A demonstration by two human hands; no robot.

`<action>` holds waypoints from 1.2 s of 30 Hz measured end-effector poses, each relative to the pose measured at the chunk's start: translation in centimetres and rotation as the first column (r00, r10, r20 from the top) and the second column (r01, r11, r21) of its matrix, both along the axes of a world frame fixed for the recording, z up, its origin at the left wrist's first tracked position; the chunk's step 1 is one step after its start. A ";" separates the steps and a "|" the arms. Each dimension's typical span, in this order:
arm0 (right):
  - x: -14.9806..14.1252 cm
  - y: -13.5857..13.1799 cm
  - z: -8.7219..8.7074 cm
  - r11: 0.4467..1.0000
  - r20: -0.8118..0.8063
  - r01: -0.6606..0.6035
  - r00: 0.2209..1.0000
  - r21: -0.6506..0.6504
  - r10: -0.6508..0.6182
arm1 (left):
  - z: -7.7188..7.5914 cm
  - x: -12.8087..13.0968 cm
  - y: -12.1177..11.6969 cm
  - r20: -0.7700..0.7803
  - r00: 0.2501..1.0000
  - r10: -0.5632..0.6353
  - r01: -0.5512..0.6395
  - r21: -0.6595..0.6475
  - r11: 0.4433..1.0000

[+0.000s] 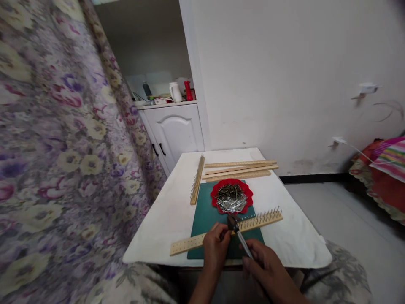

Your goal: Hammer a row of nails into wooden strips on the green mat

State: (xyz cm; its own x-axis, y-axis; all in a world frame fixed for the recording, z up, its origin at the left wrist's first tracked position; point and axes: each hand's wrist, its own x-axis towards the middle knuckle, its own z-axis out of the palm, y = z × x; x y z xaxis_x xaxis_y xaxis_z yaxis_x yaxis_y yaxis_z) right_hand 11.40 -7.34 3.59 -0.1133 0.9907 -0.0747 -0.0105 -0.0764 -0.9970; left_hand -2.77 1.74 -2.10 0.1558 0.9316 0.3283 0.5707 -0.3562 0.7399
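My right hand [264,264] is wrapped round the handle of a hammer [243,245], whose dark head is over the wooden strip beside my left fingers. My left hand [217,242] is closed in a pinch at the middle of the strip; whatever is between the fingertips is hidden. The wooden strip [188,244] lies slantwise across a green mat [202,213]. Its right half bears rows of upright nails [262,217], and its left part shows small holes or marks. Just beyond the strip, a red scalloped dish [215,197] holds loose nails, dark ones at the back and silvery ones in front.
Another nail-studded strip [198,179] lies at the left of the white-covered table [161,223]. Several bare wooden strips [240,169] lie along the far side. A floral curtain [79,169] hangs at left. Behind the table are a white cabinet [177,126] and a wall.
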 end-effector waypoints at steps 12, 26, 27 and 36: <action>0.2 0.0 0.0 0.993 0.101 -0.016 0.995 0.114 0.004 | -0.2 -0.2 0.0 -0.019 1.000 0.010 -0.010 -0.004 1.000; 2.5 -1.0 -3.7 0.990 -0.131 0.137 0.983 0.043 -0.130 | 2.6 -1.4 2.1 -0.037 0.998 -0.057 0.058 0.025 0.998; 2.6 -1.0 -3.7 0.990 -0.144 0.138 0.981 0.041 -0.130 | 3.2 -1.3 2.9 -0.092 0.994 -0.056 0.060 0.045 0.997; 3.3 -0.8 -2.9 0.995 -0.149 0.099 0.984 0.009 -0.096 | 5.1 2.0 9.1 -0.672 0.739 0.036 -0.052 -0.004 0.999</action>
State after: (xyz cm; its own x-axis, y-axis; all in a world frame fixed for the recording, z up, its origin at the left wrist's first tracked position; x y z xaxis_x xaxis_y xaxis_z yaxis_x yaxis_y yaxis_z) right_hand 14.68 -8.13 0.69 -0.0247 0.9985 -0.0481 -0.1644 -0.0515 -0.9850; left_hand -0.80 10.82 2.96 0.2875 0.9482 0.1350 0.9371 -0.3076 0.1651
